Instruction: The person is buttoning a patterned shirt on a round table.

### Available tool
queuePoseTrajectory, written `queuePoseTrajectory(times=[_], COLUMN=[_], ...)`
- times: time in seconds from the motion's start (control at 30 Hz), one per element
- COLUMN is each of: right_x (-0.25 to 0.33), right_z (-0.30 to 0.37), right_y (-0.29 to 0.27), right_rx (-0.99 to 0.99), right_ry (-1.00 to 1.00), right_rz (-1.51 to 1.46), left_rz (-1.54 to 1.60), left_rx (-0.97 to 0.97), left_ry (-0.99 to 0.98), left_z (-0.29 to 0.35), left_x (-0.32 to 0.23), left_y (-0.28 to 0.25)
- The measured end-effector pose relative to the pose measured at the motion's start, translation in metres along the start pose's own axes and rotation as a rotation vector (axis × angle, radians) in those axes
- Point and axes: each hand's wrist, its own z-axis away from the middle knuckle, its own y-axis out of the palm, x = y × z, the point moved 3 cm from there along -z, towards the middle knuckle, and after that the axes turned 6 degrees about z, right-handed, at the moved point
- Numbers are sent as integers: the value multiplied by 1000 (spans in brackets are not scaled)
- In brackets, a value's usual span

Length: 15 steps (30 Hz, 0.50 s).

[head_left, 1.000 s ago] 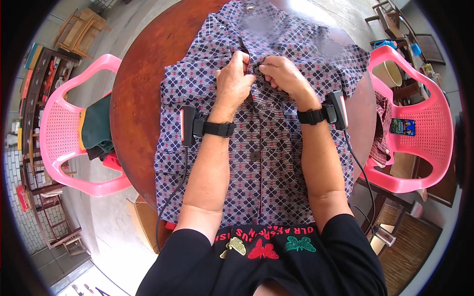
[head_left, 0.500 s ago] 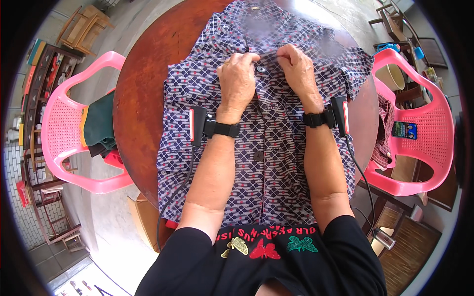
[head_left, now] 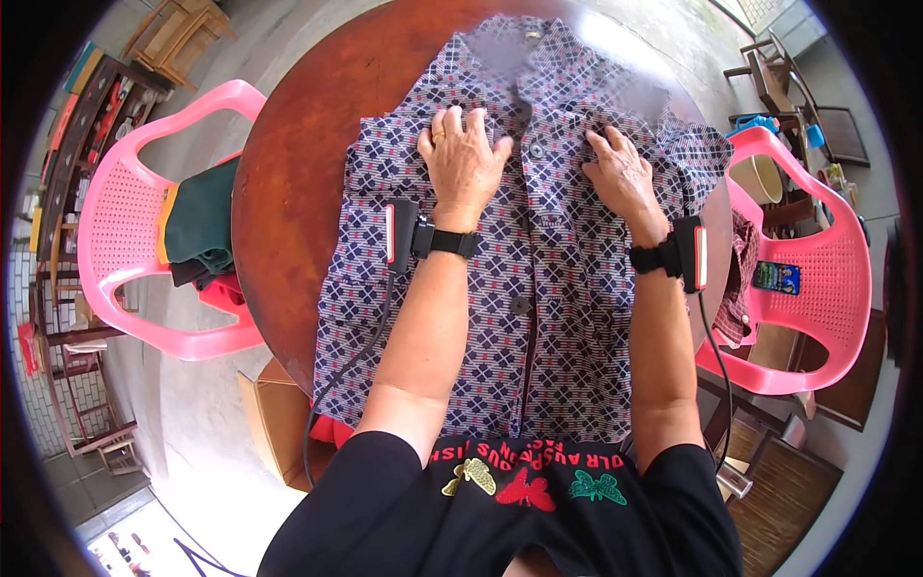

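Shirt: the shirt lies face up and spread flat on the round table; its collar points to the far edge, its hem hangs over the near edge; the buttons run down its middle, and the front looks closed.
Left hand: the left hand lies palm down on the shirt, just left of the button row, on the chest part; the fingers are spread and flat, pinching nothing; a ring is on one finger.
Right hand: the right hand lies palm down on the chest part at the right of the button row; the fingers are slightly spread and pressed on the cloth, holding nothing.
Wrists: each wrist has a black band with a small device and a cable.
Left side: a pink chair stands near the table's left edge; folded green cloth lies on its seat.
Right side: a second pink chair stands at the right edge; a small dark packet lies on it.
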Motion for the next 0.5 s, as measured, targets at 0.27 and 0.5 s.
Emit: queuePoseTrajectory(times=[0.27,0.5], right_x=[11,-4], right_z=[12,11], right_y=[-12,-5], right_rx=[-481,-445], right_ry=[-6,49], right_rz=[-573,-690], left_rz=[-21,38], left_rx=[-89,-160], left_ry=[66,59], left_z=[-3,2], left_x=[1,-8], left_y=[2,-2])
